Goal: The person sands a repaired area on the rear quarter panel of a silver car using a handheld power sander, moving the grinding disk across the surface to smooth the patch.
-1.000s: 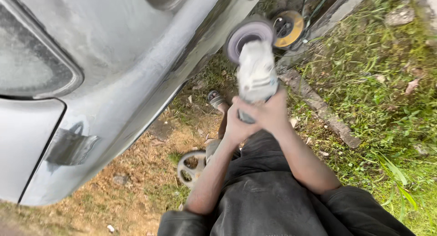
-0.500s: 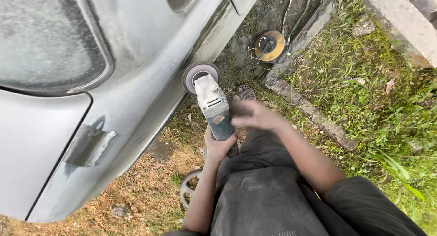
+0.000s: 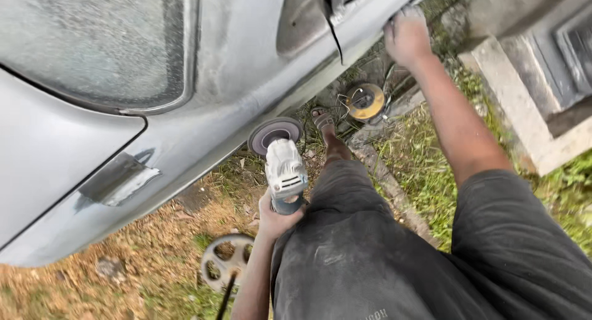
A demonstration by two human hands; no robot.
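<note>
- My left hand [image 3: 275,216] is wrapped around the rear handle of the angle grinder [image 3: 283,172], fingers closed tight on it.
- Grinder is white and grey, held just in front of my lap, pointing away from me toward the car body [image 3: 203,116].
- Its round sanding disc [image 3: 274,134] sits at the lower edge of the grey, dusty car panel; touching or just off it, I cannot tell.
- My right hand [image 3: 406,35] is stretched well out, palm down and fingers spread flat on the lower edge of the car near the door gap [image 3: 333,30]; it holds nothing.
- Both hands are well apart, grinder only in the left.
- My dark shorts [image 3: 394,264] fill the bottom of the view; one foot in a sandal [image 3: 322,120] is on the ground under the car.
- A yellow cable reel [image 3: 365,102] lies on the ground just beyond the foot.
- A round metal wheel-like piece [image 3: 226,261] lies on the dirt beside my left arm.
- Grass [image 3: 425,172] and a concrete step [image 3: 524,116] are on the right.
</note>
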